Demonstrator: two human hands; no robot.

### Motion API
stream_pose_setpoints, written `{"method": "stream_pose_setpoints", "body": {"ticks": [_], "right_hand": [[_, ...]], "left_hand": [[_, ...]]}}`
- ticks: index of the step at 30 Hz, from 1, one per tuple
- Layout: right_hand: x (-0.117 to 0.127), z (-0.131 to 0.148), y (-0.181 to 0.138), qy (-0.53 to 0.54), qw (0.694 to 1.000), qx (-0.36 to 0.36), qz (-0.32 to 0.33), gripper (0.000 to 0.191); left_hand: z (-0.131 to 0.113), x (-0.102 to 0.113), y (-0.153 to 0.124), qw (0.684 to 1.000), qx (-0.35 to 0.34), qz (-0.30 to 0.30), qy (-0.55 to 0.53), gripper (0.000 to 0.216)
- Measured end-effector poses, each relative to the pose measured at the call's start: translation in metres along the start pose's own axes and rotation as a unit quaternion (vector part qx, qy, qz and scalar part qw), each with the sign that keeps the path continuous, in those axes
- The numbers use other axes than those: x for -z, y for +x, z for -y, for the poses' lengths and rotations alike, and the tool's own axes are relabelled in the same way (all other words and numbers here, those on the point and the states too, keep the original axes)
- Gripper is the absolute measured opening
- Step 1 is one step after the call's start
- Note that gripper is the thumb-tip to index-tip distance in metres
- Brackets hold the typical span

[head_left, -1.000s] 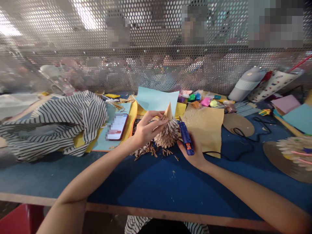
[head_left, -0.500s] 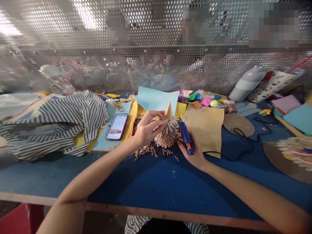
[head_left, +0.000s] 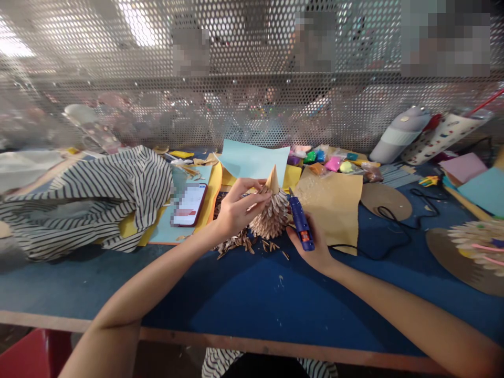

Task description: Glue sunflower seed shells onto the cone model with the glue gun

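A paper cone (head_left: 274, 178) stands upright on the table, its lower part covered in overlapping pale seed shells (head_left: 270, 223) and its tip bare. My left hand (head_left: 241, 206) is closed in a pinch against the cone's left side, just where the shells end; whatever lies between the fingertips is too small to make out. In my right hand (head_left: 315, 247) is a blue hot glue gun (head_left: 301, 220), nozzle up, close to the cone's right side. Loose seed shells (head_left: 236, 244) lie in a pile beneath my left hand and in front of the cone.
Left of the cone lie a phone (head_left: 189, 205) on coloured paper and a striped cloth (head_left: 114, 194). A tan sheet (head_left: 338, 210), black cord (head_left: 388, 252), round cardboard (head_left: 386, 201) and shell-covered piece (head_left: 478, 241) are at right. Behind stand bottles (head_left: 399, 136) and a perforated metal screen (head_left: 244, 110).
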State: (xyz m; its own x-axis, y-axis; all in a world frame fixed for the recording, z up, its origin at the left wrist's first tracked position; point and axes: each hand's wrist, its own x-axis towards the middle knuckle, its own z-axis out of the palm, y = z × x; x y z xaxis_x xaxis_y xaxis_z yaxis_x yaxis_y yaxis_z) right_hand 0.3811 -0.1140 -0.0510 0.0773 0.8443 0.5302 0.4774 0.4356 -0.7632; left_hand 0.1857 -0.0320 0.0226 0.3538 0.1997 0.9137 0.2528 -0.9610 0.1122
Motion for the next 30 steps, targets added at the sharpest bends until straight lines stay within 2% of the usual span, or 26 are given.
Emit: {"method": "stream_pose_setpoints", "body": {"ticks": [30], "right_hand": [[-0.0006,0.0001,0.0003,-0.004,1.0,0.009,0.001,0.03]], "left_hand": [[-0.0019,0.0007,-0.0004,1.0,0.007,0.004,0.005,0.017]]}}
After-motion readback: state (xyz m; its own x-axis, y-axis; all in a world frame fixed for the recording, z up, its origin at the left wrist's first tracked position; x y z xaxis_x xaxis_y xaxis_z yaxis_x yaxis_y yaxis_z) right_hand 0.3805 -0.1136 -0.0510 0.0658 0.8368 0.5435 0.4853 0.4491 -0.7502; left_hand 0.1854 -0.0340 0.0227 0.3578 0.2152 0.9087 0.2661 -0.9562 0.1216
